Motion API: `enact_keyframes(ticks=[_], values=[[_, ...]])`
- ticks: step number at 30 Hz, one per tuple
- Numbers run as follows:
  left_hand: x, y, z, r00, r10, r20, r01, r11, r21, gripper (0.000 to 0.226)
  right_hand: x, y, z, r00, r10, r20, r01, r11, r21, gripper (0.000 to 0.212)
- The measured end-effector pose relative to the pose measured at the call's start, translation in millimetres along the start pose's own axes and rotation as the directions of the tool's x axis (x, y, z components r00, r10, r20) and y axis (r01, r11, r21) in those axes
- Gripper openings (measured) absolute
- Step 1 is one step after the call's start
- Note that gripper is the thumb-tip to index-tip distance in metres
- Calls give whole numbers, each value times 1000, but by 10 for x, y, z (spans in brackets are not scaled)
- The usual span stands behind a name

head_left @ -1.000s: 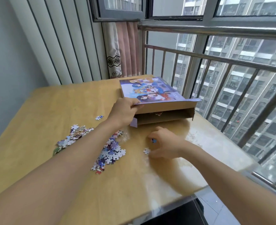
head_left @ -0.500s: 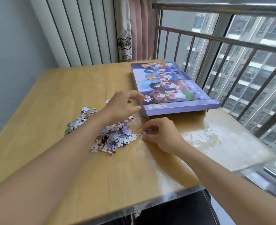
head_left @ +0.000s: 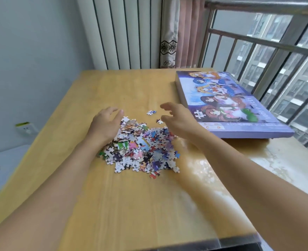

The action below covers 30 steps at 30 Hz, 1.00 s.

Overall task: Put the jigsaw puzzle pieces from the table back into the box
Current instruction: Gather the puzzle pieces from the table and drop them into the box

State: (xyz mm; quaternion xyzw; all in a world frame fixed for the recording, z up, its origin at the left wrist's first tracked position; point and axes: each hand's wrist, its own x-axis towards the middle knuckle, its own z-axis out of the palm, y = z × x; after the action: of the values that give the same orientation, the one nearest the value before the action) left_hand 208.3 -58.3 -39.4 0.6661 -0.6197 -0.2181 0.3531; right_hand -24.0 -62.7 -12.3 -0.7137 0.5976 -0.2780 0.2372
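A heap of colourful jigsaw pieces (head_left: 142, 151) lies on the wooden table (head_left: 131, 205). My left hand (head_left: 106, 125) rests against the heap's left side, fingers straight and together. My right hand (head_left: 176, 120) hovers at the heap's far right edge with fingers loosely spread, holding nothing. Two stray pieces lie beyond the heap, one (head_left: 151, 112) between the hands and one (head_left: 159, 121) by my right fingers. The purple puzzle box (head_left: 229, 104), lid down, lies flat at the table's right, with a single piece (head_left: 198, 113) on its lid.
A metal railing (head_left: 258, 42) and window run along the right behind the box. A ribbed white panel (head_left: 124, 33) and a pink curtain (head_left: 182, 31) stand at the far end. A wall socket (head_left: 25, 128) is at the left.
The box lid, held up a second ago, is down. The two separate piles are now one heap between my hands. My right hand has let go of its piece and opened.
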Motion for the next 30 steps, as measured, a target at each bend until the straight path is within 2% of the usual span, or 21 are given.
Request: enact_keyframes(ticks=[2, 6, 8, 10, 16, 18, 19, 21, 24, 26, 28, 30], values=[[23, -113, 28, 995, -75, 70, 80, 995, -66, 49, 246, -50, 111, 995, 25, 93, -20, 999, -50, 53], [59, -221, 73, 980, -14, 197, 16, 1000, -9, 54, 658, -45, 295, 967, 98, 236, -51, 979, -198, 51], [75, -244, 98, 972, 15, 233, -35, 996, 83, 56, 735, -32, 356, 969, 82, 231, -12, 957, -290, 40], [97, -265, 113, 964, 28, 265, -53, 995, 85, 54, 736, -52, 419, 979, 16, 201, 50, 947, -317, 35], [59, -163, 163, 944, 121, 308, -62, 979, -193, 46, 318, -226, 427, 972, -76, 222, 112, 982, -152, 29], [5, -141, 194, 936, 138, 324, -62, 970, -233, 39, 182, -218, 366, 977, -94, 193, 116, 988, -104, 27], [-10, -132, 194, 932, 147, 331, -63, 966, -251, 38, 107, -222, 308, 979, -98, 178, 114, 990, -81, 31], [-35, -112, 190, 925, 152, 347, -50, 957, -285, 37, -74, -234, 167, 976, -74, 204, 86, 995, -52, 60], [-42, -82, 134, 931, 154, 330, -59, 958, -281, 33, -306, -301, -21, 910, 20, 415, 68, 978, -197, 113], [-35, -86, 56, 942, 178, 286, -138, 978, -153, 40, -381, -323, -76, 868, 83, 490, 98, 938, -333, 133], [-30, -120, -27, 939, 234, 253, -256, 965, 58, 61, -399, -326, -109, 870, 102, 482, 113, 911, -397, 143], [-42, -163, -80, 925, 246, 289, -300, 940, 160, 81, -392, -302, -127, 864, 143, 482, 87, 902, -423, 150]])
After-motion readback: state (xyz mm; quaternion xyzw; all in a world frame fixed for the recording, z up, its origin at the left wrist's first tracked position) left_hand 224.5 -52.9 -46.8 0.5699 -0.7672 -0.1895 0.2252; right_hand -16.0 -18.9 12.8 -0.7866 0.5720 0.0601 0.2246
